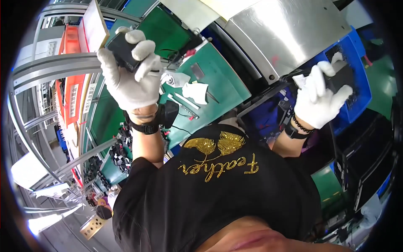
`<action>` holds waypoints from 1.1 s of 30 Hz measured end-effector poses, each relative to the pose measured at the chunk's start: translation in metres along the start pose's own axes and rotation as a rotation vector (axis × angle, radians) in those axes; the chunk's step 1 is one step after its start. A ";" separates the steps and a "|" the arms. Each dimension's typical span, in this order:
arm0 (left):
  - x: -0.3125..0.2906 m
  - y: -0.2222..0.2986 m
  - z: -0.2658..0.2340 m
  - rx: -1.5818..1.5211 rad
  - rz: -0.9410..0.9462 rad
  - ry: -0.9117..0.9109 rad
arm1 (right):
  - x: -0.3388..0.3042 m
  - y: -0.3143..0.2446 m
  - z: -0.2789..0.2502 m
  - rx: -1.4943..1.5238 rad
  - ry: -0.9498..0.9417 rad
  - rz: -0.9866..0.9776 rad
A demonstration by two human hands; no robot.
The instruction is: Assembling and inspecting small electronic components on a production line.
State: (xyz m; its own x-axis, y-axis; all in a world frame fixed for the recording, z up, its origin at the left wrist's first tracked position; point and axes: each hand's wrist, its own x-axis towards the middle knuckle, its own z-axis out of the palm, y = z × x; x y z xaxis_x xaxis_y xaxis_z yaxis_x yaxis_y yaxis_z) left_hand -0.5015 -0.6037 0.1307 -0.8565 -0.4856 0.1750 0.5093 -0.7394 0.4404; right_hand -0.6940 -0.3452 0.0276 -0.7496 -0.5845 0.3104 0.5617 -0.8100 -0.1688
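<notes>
My left hand [135,86], in a white glove, is raised at the upper left. Its fingers wrap round a flat black rectangular block [121,50] whose exact kind I cannot make out. On the right, my right hand [317,103], gloved the same way, reaches over a blue bin [364,90]. A dark grey flat piece [342,77] lies between its thumb and fingers, which look closed on it. Small dark bits line the inside of the bin. Beneath the fingers, the far edge of the piece is partly hidden.
Between my arms a green-topped bench [226,80] holds a white cloth [195,92], a grey flat block [197,70] and white strips. A shiny metal box [289,33] stands beyond. Metal rails [54,69] and red bins [74,98] line the left side. A person [105,208] is farther off, lower left.
</notes>
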 end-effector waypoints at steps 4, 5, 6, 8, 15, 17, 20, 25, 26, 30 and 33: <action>-0.007 0.007 -0.006 -0.056 -0.018 0.020 | 0.005 0.002 0.024 0.191 -0.022 -0.024; -0.012 0.009 -0.008 -0.076 -0.017 0.041 | 0.009 0.002 0.031 0.241 -0.007 -0.086; -0.015 0.012 -0.008 -0.108 -0.036 0.045 | 0.011 -0.004 0.031 0.261 -0.006 -0.078; -0.019 0.011 -0.006 -0.106 -0.017 0.045 | 0.019 -0.026 0.024 0.291 -0.101 0.080; -0.031 0.011 -0.004 -0.224 -0.055 0.047 | 0.027 -0.043 0.057 0.276 -0.089 0.171; -0.034 0.008 -0.003 -0.231 -0.060 0.052 | 0.022 -0.048 0.060 0.161 -0.046 0.012; -0.049 -0.004 0.004 -0.111 0.036 0.144 | 0.009 -0.025 0.077 -0.126 0.068 -0.179; -0.058 -0.042 -0.017 0.073 -0.043 0.213 | -0.006 0.032 0.052 -0.911 0.273 0.004; -0.060 -0.050 -0.021 0.083 -0.080 0.228 | -0.012 0.048 0.062 -0.864 0.342 0.111; -0.065 -0.076 -0.015 0.186 -0.148 0.264 | -0.028 0.095 0.094 -0.959 0.301 0.276; -0.070 -0.084 -0.025 0.416 -0.151 0.189 | -0.039 0.118 0.082 -1.013 0.206 0.265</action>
State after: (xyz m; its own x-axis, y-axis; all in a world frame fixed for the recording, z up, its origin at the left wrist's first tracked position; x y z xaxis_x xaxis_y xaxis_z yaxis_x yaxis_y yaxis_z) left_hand -0.4821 -0.5195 0.0592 -0.8686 -0.4914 -0.0641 0.2699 -0.5775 0.7705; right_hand -0.5698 -0.4146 0.0727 -0.7442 -0.6680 0.0017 0.2338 -0.2628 -0.9361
